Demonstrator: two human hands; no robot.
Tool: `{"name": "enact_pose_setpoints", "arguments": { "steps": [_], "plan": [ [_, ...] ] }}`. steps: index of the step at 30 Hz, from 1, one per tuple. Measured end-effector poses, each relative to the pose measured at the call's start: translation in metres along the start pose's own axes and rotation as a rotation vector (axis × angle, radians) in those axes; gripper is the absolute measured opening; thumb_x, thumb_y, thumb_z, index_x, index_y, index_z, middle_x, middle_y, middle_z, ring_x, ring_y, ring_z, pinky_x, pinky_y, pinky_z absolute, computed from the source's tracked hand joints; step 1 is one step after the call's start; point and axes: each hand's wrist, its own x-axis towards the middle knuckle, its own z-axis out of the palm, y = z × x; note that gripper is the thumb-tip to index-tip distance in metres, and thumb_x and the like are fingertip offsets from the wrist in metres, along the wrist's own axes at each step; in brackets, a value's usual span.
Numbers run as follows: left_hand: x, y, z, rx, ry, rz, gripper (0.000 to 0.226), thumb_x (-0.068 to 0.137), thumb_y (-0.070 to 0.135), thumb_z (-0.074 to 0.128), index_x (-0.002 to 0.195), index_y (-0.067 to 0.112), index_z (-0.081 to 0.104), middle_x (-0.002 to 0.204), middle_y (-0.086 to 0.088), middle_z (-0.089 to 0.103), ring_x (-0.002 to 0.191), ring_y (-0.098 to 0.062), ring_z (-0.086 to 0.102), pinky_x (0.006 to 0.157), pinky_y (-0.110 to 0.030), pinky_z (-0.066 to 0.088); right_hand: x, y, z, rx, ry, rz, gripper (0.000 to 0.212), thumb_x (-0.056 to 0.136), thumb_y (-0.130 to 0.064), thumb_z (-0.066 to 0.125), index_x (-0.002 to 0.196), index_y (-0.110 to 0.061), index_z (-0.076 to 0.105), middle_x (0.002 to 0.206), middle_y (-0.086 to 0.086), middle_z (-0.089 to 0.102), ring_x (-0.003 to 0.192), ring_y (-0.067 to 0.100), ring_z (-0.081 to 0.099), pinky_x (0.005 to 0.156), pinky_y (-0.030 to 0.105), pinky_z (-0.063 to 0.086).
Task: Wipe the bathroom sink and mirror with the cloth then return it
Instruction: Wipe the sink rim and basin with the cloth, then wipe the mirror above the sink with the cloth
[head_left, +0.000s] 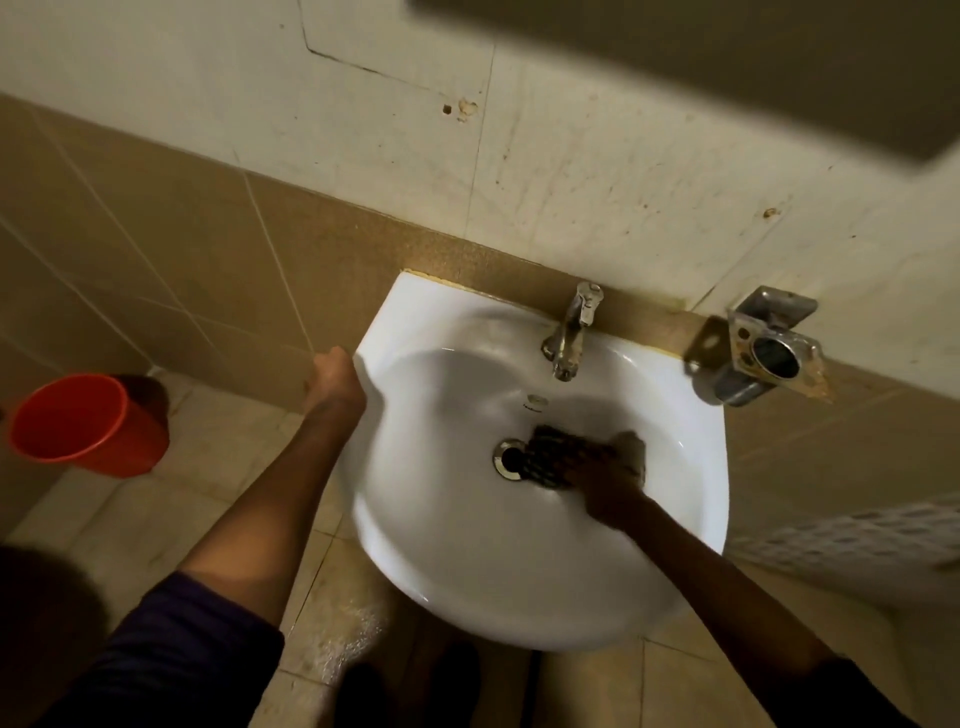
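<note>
A white wall-mounted sink (447, 561) fills the middle of the view, with a metal tap (571, 332) at its back rim. My right hand (608, 480) presses a dark patterned cloth (550, 457) flat on the basin floor, right beside the drain (511, 460). My left hand (335, 376) grips the sink's left rim, its fingers hidden behind the edge. A blurred dark strip at the top right (727, 57) may be the mirror's lower edge.
An orange bucket (83, 421) stands on the tiled floor at the left. A rusty metal holder (763, 348) is fixed to the wall right of the sink. Beige tiles cover the wall. The floor below the sink looks wet.
</note>
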Motion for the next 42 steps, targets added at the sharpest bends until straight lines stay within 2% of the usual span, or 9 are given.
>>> {"name": "enact_pose_setpoints", "arguments": {
  "steps": [3, 11, 16, 19, 23, 26, 31, 38, 42],
  "plan": [
    [-0.004, 0.005, -0.004, -0.003, -0.011, -0.012, 0.028, 0.081, -0.005, 0.060, 0.109, -0.007, 0.060, 0.118, -0.027, 0.060, 0.109, -0.043, 0.059, 0.088, -0.045, 0.051, -0.038, -0.027, -0.015, -0.073, -0.173, 0.123, 0.059, 0.092, -0.013, 0.010, 0.145, -0.035, 0.024, 0.155, -0.009, 0.022, 0.137, 0.017, 0.038, 0.115, 0.032, -0.014],
    [-0.016, 0.005, -0.015, 0.050, -0.058, 0.048, 0.031, 0.086, -0.002, 0.054, 0.117, -0.004, 0.055, 0.124, -0.024, 0.058, 0.116, -0.038, 0.057, 0.092, -0.040, 0.049, -0.042, -0.183, -0.068, 0.426, -0.378, 0.254, 0.033, 0.095, -0.003, 0.039, 0.124, -0.002, 0.056, 0.129, 0.019, 0.054, 0.122, 0.030, 0.048, 0.082, 0.015, 0.031],
    [-0.039, -0.008, -0.025, -0.087, -0.064, 0.154, 0.039, 0.088, 0.009, 0.053, 0.127, 0.004, 0.053, 0.128, -0.017, 0.059, 0.118, -0.033, 0.056, 0.095, -0.034, 0.045, -0.030, -0.215, -0.080, 0.705, -0.201, 0.365, 0.027, 0.089, -0.012, 0.056, 0.112, -0.004, 0.067, 0.120, 0.018, 0.063, 0.117, 0.025, 0.056, 0.103, 0.029, 0.040],
    [-0.087, -0.017, -0.030, -0.429, 0.023, 0.174, 0.038, 0.082, 0.017, 0.065, 0.120, 0.011, 0.063, 0.119, -0.014, 0.067, 0.111, -0.034, 0.062, 0.091, -0.035, 0.047, -0.041, -0.210, -0.097, 0.963, 0.125, 0.407, 0.025, 0.079, 0.000, 0.065, 0.091, -0.018, 0.076, 0.102, 0.008, 0.074, 0.100, 0.013, 0.068, 0.089, 0.024, 0.053],
    [-0.141, -0.017, -0.023, -0.632, -0.245, 0.212, 0.013, 0.079, 0.029, 0.070, 0.070, 0.022, 0.074, 0.084, -0.002, 0.075, 0.080, -0.025, 0.070, 0.079, -0.035, 0.053, -0.045, -0.204, -0.133, 1.300, 0.529, 0.558, 0.047, 0.071, 0.023, 0.049, 0.080, -0.015, 0.075, 0.090, 0.014, 0.072, 0.088, 0.030, 0.069, 0.082, 0.042, 0.058],
    [-0.162, 0.010, -0.029, -0.673, -0.468, 0.244, 0.019, 0.087, 0.035, 0.061, 0.077, 0.023, 0.070, 0.084, 0.006, 0.071, 0.080, -0.016, 0.066, 0.070, -0.026, 0.048, -0.044, -0.200, -0.165, 1.298, 0.690, 0.597, 0.042, 0.081, 0.016, 0.052, 0.091, -0.020, 0.072, 0.099, 0.007, 0.070, 0.093, 0.025, 0.068, 0.085, 0.037, 0.056],
    [-0.184, 0.057, -0.047, -0.904, -0.751, 0.328, 0.030, 0.088, 0.042, 0.054, 0.099, 0.019, 0.070, 0.092, 0.008, 0.075, 0.091, -0.011, 0.067, 0.077, -0.027, 0.044, -0.050, -0.205, -0.199, 1.400, 0.725, 0.477, 0.031, 0.086, 0.009, 0.055, 0.108, -0.010, 0.068, 0.119, 0.005, 0.065, 0.108, 0.018, 0.064, 0.093, 0.040, 0.053],
    [-0.184, 0.081, -0.051, -1.189, -0.825, 0.442, 0.034, 0.083, 0.000, 0.062, 0.116, 0.006, 0.061, 0.107, -0.009, 0.074, 0.097, -0.018, 0.071, 0.073, -0.020, 0.055, -0.075, -0.197, -0.231, 1.163, 0.710, 0.395, 0.057, 0.075, 0.018, 0.053, 0.116, -0.018, 0.066, 0.132, -0.014, 0.046, 0.111, -0.013, 0.045, 0.085, 0.006, 0.047],
    [-0.175, 0.092, -0.065, -1.168, -0.865, 0.455, 0.029, 0.087, -0.001, 0.056, 0.115, 0.007, 0.059, 0.107, -0.012, 0.073, 0.099, -0.022, 0.069, 0.081, -0.027, 0.054, -0.083, -0.190, -0.241, 0.816, 0.651, 0.376, 0.061, 0.071, 0.001, 0.072, 0.126, -0.021, 0.059, 0.136, -0.016, 0.038, 0.124, 0.001, 0.042, 0.102, 0.015, 0.039]
  ]
}}
